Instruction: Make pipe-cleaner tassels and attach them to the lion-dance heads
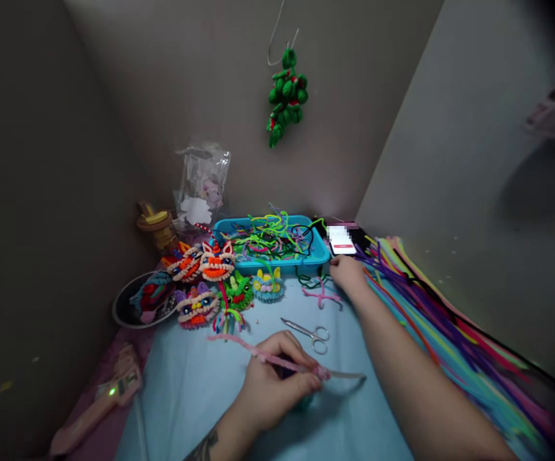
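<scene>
Near middle of the scene: the left hand, thumb and fingers pinched together on a pink fuzzy stem held above the blue cloth. The grip covers part of the stem; at its right end a knotted tuft gives way to a thin, paler tail — whether this is the same strand is hard to make out. Below the palm, a dark teal item shows only an edge.

Farther and to the right: the right hand, fingers curled just beside the phone. Its fingertips are largely turned away, so from here I cannot tell whether they hold anything. Part of the phone's screen is blurred out. Both forearms are cut off at the near side.

Materials: metal scissors with 2 ring handles lie far of the left hand. At the far left of the cloth sit 5 plump, ridged animal heads of fuzzy stem, some overlapping. Behind them, a glossy blue tray contains tangled offcuts. Long, soft stems in many colours fan along the right — their near ends partly hidden by the forearm. Near left, a smooth pink glue gun shows a green light.
</scene>
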A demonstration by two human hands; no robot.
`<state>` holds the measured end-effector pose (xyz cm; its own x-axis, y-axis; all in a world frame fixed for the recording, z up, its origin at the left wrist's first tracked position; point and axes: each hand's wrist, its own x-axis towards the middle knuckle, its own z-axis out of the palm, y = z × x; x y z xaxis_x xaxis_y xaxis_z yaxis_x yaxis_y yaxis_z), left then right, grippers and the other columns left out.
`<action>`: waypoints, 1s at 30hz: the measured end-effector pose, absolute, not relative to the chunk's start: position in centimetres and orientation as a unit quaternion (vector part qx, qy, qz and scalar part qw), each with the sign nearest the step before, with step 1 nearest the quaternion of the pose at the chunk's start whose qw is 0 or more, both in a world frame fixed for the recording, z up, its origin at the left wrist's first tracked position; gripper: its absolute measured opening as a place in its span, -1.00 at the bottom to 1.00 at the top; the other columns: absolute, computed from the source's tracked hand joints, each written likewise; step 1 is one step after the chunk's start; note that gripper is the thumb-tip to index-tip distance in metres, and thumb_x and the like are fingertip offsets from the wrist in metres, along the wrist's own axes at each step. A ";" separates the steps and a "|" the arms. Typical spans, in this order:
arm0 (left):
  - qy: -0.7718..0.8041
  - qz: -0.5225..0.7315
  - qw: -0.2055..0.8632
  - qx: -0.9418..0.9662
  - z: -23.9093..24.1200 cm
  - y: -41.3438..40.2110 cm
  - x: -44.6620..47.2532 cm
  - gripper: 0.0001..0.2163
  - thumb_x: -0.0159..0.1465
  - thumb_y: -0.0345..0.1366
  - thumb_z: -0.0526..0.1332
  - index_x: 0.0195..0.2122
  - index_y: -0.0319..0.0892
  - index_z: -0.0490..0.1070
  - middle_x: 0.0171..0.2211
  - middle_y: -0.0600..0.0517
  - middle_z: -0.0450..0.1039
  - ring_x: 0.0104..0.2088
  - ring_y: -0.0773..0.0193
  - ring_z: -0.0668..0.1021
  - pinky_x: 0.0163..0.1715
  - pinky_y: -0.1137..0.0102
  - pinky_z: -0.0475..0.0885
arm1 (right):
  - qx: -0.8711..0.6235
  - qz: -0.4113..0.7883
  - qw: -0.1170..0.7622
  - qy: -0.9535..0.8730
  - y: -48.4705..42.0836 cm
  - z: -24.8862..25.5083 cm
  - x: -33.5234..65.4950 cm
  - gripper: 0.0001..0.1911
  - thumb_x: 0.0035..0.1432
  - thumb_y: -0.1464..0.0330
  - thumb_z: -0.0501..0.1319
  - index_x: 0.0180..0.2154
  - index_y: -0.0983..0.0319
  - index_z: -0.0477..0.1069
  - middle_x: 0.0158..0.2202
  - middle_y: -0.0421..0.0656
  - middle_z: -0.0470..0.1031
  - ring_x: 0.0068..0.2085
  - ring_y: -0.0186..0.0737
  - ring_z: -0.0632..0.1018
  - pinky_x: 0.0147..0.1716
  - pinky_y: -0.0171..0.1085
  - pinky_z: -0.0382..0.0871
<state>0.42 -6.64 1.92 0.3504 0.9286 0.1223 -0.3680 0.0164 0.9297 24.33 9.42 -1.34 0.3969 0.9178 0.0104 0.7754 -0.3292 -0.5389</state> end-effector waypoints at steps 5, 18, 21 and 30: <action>0.306 0.491 0.655 0.485 2.2 -6.6 0.3 -0.73 -0.05 -0.20 0.45 -0.55 -0.20 0.39 -0.53 0.00 0.43 -0.50 0.34 0.46 -0.49 0.45 0.33 | -0.822 0.152 0.170 -0.521 11.5 -2.9 23.4 -0.65 -0.10 0.47 0.25 -0.18 0.36 0.50 -0.17 0.18 0.56 -0.11 0.09 0.57 -0.24 -0.23 0.38; 0.320 0.488 0.660 0.473 2.1 -6.7 0.2 -0.70 -0.07 -0.16 0.46 -0.54 -0.21 0.38 -0.53 0.02 0.41 -0.52 0.37 0.42 -0.50 0.46 0.30 | -0.830 0.143 0.178 -0.509 9.7 -1.5 24.0 -0.55 -0.08 0.57 0.22 -0.06 0.45 0.34 -0.20 0.25 0.54 -0.15 0.09 0.58 -0.28 -0.22 0.38; 0.320 0.490 0.667 0.461 2.2 -6.5 0.2 -0.68 -0.09 -0.14 0.46 -0.55 -0.21 0.38 -0.53 0.02 0.41 -0.52 0.37 0.42 -0.51 0.47 0.30 | -0.812 0.143 0.228 -0.518 7.7 -1.2 24.4 -0.60 0.03 0.56 0.11 -0.03 0.41 0.29 -0.28 0.08 0.57 -0.27 -0.11 0.61 -0.35 -0.31 0.40; 0.339 0.504 0.667 0.432 2.4 -6.0 0.0 -0.70 -0.09 -0.18 0.47 -0.52 -0.20 0.38 -0.55 0.04 0.45 -0.52 0.36 0.47 -0.51 0.48 0.33 | -0.796 0.031 0.246 -0.553 -0.2 1.9 26.5 -0.72 0.08 0.52 0.04 -0.22 0.24 0.44 -0.19 -0.02 0.58 -0.18 -0.04 0.58 -0.14 -0.18 0.36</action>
